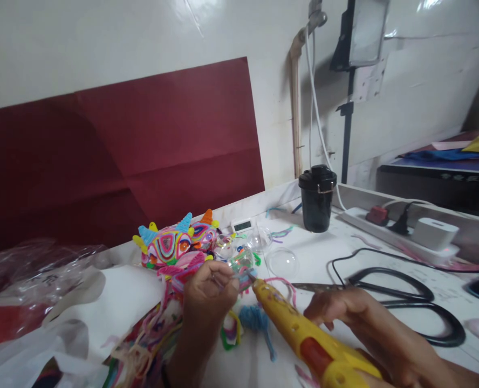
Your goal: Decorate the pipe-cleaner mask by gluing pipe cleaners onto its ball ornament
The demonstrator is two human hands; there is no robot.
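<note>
My right hand (356, 323) is wrapped round a yellow hot glue gun (296, 328), its nozzle pointing up and to the left. Just left of the nozzle tip, my left hand (211, 291) is closed in a pinch; what lies between its fingers is too small and blurred to name. Behind that hand sit colourful yarn-covered animal heads (169, 245) with blue and orange horns. Clear plastic domes (284, 262) lie beyond the nozzle. A blue fuzzy bundle (254, 318) and a green and yellow loop (231, 331) rest between my hands.
Large black-handled scissors (405, 307) lie right, beside a black cable. A black lidded cup (317, 202) stands at the back near a power strip (397, 237). A small white digital display (243, 225) is by the wall. Paper and plastic wrap (118, 291) cover the left side.
</note>
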